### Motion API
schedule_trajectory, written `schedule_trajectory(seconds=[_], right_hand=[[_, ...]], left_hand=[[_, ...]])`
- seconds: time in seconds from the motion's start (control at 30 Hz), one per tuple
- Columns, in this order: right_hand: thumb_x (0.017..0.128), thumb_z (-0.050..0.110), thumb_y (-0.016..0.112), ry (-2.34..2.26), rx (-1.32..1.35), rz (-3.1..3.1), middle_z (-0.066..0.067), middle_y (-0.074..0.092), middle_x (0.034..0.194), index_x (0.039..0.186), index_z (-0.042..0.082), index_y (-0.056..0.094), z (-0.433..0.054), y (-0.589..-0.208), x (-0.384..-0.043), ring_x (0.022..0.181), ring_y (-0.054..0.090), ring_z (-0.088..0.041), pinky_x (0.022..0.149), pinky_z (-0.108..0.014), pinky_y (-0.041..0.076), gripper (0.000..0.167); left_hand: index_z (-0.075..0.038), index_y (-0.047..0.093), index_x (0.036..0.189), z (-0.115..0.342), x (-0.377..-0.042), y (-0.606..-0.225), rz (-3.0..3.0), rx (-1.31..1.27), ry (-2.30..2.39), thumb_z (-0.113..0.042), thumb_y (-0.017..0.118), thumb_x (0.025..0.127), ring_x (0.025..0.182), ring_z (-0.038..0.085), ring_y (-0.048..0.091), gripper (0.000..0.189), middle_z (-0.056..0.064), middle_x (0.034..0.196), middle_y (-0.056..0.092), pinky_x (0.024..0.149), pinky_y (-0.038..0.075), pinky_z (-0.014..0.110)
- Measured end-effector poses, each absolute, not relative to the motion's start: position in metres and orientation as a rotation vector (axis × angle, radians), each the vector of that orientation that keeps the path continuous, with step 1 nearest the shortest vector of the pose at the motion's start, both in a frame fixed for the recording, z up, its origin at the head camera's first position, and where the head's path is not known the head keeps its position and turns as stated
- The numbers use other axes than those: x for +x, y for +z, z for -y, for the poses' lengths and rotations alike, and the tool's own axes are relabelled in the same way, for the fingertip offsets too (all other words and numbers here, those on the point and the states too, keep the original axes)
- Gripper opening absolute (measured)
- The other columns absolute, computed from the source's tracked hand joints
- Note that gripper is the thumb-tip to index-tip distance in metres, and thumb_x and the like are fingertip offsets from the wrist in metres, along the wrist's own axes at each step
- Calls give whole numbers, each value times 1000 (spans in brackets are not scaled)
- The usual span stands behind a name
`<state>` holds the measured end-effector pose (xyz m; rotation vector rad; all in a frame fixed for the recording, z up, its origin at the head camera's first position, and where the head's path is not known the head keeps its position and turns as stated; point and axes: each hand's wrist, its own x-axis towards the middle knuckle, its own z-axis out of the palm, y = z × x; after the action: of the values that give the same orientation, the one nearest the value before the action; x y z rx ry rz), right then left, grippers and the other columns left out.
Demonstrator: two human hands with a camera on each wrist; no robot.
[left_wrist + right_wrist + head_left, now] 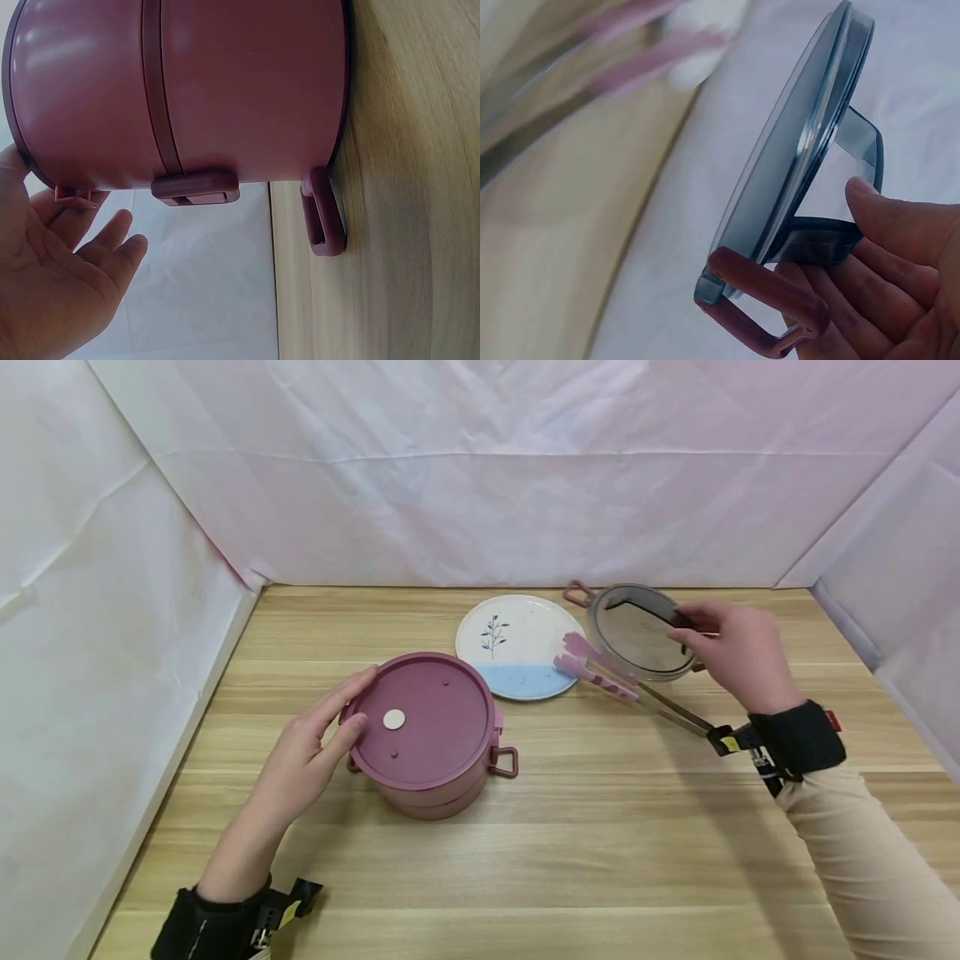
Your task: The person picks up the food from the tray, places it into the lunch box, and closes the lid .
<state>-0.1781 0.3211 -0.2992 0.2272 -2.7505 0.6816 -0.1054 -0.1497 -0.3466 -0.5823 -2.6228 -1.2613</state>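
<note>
On the left of the table stands a maroon pot (438, 807) with a maroon lid (431, 735) on it, marked by a white round spot. My left hand (303, 756) rests at its left rim, thumb on the lid, the other fingers extended along the edge. In the left wrist view, some fingers (112, 259) hang loose beside the pot's latch. My right hand (738, 647) holds a clear grey lid (643, 639) by its dark handle (821, 238), thumb against fingers. This lid is tilted and has maroon side loops (769, 289).
A round white and blue plate (517, 618) with a twig pattern lies at the back middle. Pink-tipped tongs (611, 685) lie over its right edge, partly under the clear lid in the head view. White cloth walls (495, 518) enclose the wooden table (600, 860).
</note>
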Motion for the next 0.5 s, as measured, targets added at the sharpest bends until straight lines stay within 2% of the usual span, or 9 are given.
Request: schedule_trajectory(seconds=[0.07, 0.13, 0.2, 0.27, 0.37, 0.47, 0.5], right_hand=[[94, 14, 69, 732, 299, 2735, -26, 72, 111, 122, -1, 68, -304, -291, -175, 100, 69, -42, 67, -6, 40, 32], [93, 14, 71, 762, 381, 2715, -24, 73, 109, 120, 0, 70, -285, -282, -171, 99, 71, -40, 68, 1, 37, 31], [92, 12, 72, 784, 449, 2708, -22, 74, 109, 120, 0, 70, -267, -275, -167, 97, 72, -37, 73, -6, 49, 30], [91, 10, 72, 807, 517, 2703, -19, 75, 108, 119, 1, 71, -249, -270, -163, 96, 74, -32, 79, -19, 58, 30], [91, 10, 72, 850, 594, 2711, -14, 76, 106, 118, 3, 72, -225, -264, -158, 94, 75, -26, 80, -42, 60, 28], [91, 12, 73, 893, 684, 2714, -11, 76, 103, 116, 5, 73, -207, -261, -153, 91, 75, -22, 79, -39, 61, 26], [91, 12, 73, 893, 714, 2712, -10, 76, 102, 115, 5, 73, -201, -260, -151, 91, 75, -21, 78, -39, 61, 25]], left_hand=[[-28, 45, 150, 150, -106, -347, 2625, -578, -1256, -15, 54, 103, 140, -8, 37, 50, 0, 154, 49, 113, 25, 5], [-28, 45, 151, 150, -106, -347, 2629, -574, -1248, -15, 54, 103, 140, -8, 37, 50, 0, 154, 49, 112, 25, 5], [-28, 45, 151, 150, -106, -348, 2624, -576, -1241, -15, 54, 103, 140, -8, 37, 50, 1, 154, 49, 113, 25, 5], [-27, 45, 151, 150, -105, -348, 2619, -577, -1228, -14, 54, 103, 140, -7, 37, 50, 1, 154, 49, 113, 25, 5], [-26, 45, 151, 149, -105, -349, 2606, -575, -1202, -14, 54, 103, 142, 2, 40, 51, 3, 153, 49, 115, 27, 9], [-24, 42, 152, 149, -102, -348, 2597, -551, -1170, -14, 51, 104, 143, 14, 43, 50, 4, 154, 49, 118, 30, 16], [-24, 41, 153, 149, -101, -348, 2591, -538, -1165, -14, 49, 105, 139, 16, 48, 50, 4, 154, 48, 117, 31, 16]])
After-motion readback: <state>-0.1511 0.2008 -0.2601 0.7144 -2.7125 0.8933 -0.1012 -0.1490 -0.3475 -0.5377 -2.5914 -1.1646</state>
